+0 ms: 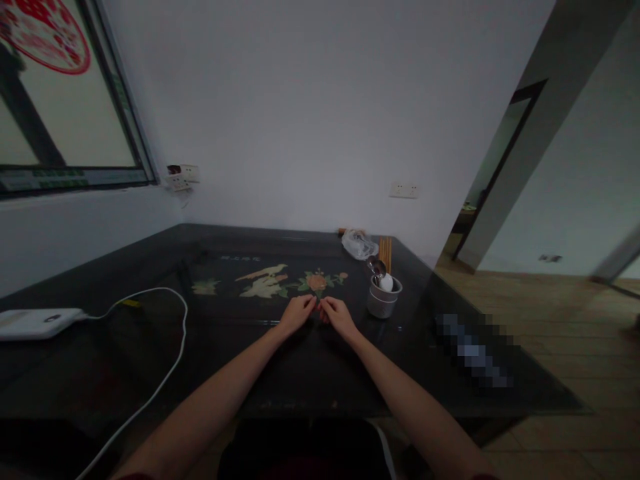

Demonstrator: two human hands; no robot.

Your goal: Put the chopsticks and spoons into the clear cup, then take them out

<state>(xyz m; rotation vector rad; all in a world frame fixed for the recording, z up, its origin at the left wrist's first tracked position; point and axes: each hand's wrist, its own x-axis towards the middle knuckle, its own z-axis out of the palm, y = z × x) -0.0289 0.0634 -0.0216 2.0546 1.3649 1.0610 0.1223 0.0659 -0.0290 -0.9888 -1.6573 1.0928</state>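
Both hands rest side by side on the dark, glossy table [260, 393], close together in front of my body. My left hand [297, 313] is closed, its fingers curled inward, and nothing shows in it. Opposite it lies my right hand [339, 315], also with curled fingers and no object visible. Just beyond them is a painted flower [317, 281] on the tabletop. To the right of my right hand stands a grey metal cup [383, 304] holding chopsticks [385, 252], metal spoons [378, 268] and a white rounded item [387, 283].
A crumpled clear plastic bag [359, 245] lies at the back by the wall. On the left sits a white power bank-like device [40, 324] with a white cable [181, 347] looping over the front edge. A blurred-out dark item [473, 352] lies at the right.
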